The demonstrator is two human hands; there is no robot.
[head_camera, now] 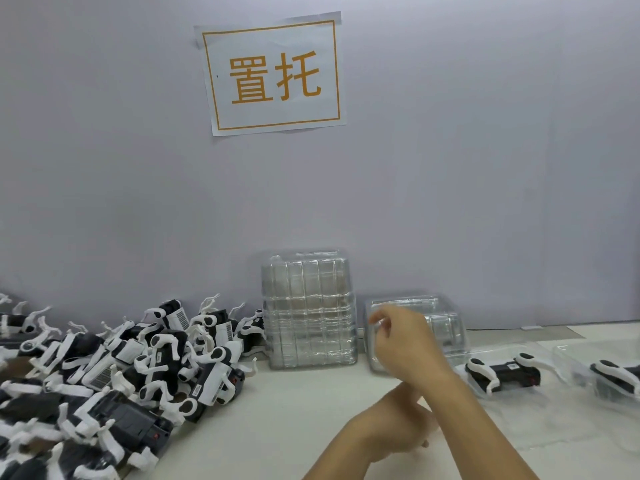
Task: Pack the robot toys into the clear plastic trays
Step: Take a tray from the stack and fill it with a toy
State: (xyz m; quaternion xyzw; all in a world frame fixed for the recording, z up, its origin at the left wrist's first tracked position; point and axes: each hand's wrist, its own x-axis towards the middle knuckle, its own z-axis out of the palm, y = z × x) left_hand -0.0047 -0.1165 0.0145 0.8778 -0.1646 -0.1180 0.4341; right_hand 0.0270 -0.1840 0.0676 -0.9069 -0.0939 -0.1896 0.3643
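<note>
The right hand (401, 341) reaches to the short tray stack (446, 327), its grip pinching the top tray's edge, likely to peel one off. The left hand (391, 427) lies under the right forearm; its grip I cannot tell. Toys (114, 368) sit heaped left on the surface (294, 410); two packed trays (502, 374) lie right.

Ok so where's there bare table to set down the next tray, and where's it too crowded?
Bare table lies in front of the tall stack of trays, between the toy pile and the forearms. The left side is heaped with toys. On the right, packed trays crowd the surface, and the right hand reaches to the short tray stack.
</note>
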